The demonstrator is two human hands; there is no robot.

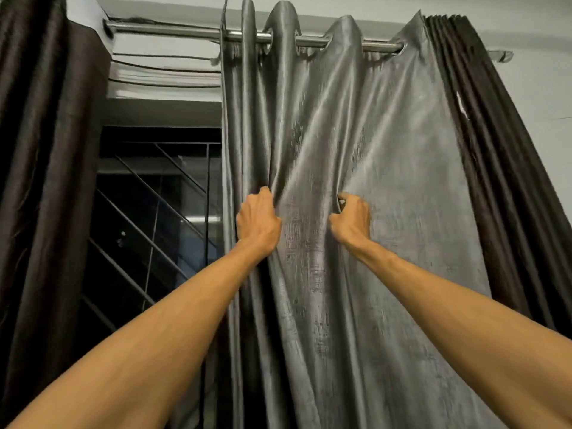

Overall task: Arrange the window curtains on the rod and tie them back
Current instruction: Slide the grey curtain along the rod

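Fingers (265,193): curled tight on both sides. Your left hand (258,222) bunches a fold of the grey curtain (340,134); your right hand (351,224) pinches another fold near it. A flat strip of cloth lies between the two grips.
Grey curtain: hangs by its eyelets (268,41) on the rod (192,33), over the right part of the window, in loose uneven waves. Its left edge falls straight down just left of your left hand.
Step in hand: arranging. By my reading you're gathering or evening the pleats at mid-height. Tying back is not yet begun; no cord or hook shows.
Next move: as I judge it, draw the two folds together and let the eyelets slide along the rod. Pull level, not down — the cloth is shiny and looks slippery, and a downward tug loads the rod.
Dark curtains: the left dark curtain (46,181) hangs bunched at the far left. The right dark curtain (495,165) is packed in tight pleats, touching the grey panel's right edge.
Room to move: bare rod left of the grey panel gives an open run toward the centre. To the right, the dark bundle and the rod end (504,55) close things off.
Window (154,212): dark glass with slanting bars, uncovered between the left dark curtain and the grey panel.
Wall (541,88): pale, beyond the rod end.
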